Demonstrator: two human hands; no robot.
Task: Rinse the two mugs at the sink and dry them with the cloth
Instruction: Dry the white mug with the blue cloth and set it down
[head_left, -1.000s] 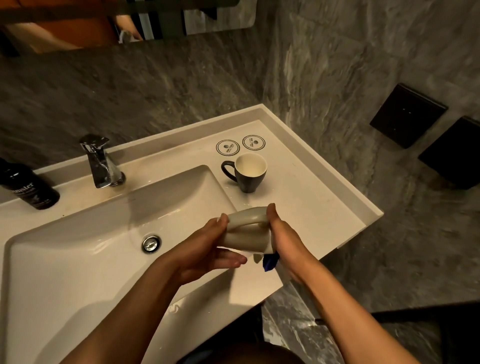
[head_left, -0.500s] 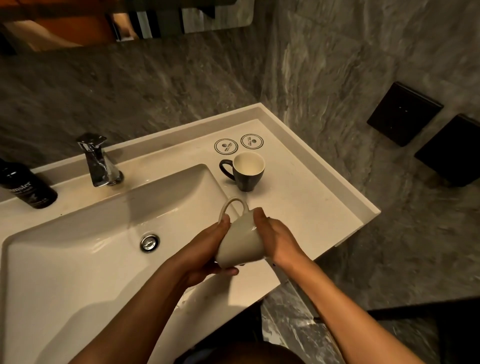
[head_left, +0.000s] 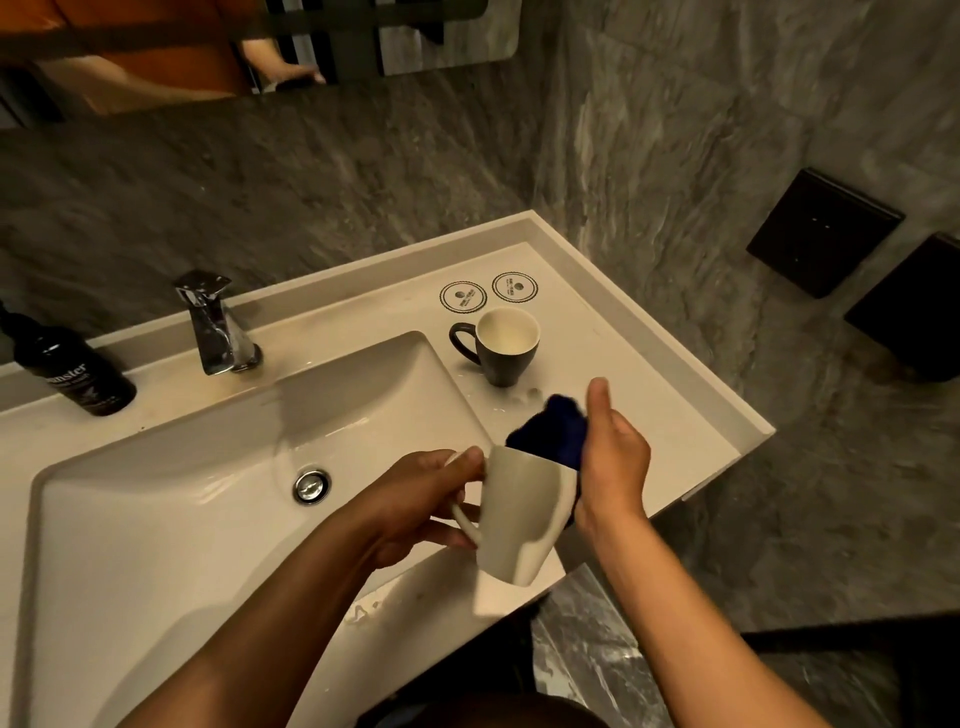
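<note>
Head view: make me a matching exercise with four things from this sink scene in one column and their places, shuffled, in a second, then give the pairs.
Things
1. white mug
2. dark mug
3. blue cloth
4. black bottle

Places
A. standing upright on the counter, just in front of two round printed coasters
B. bunched in the right hand, pressed against a mug
C. on the counter left of the tap
D. held by the left hand at its handle, tilted over the front edge of the basin

Pairs: 1-D, 2-A, 3-B, 4-C
</note>
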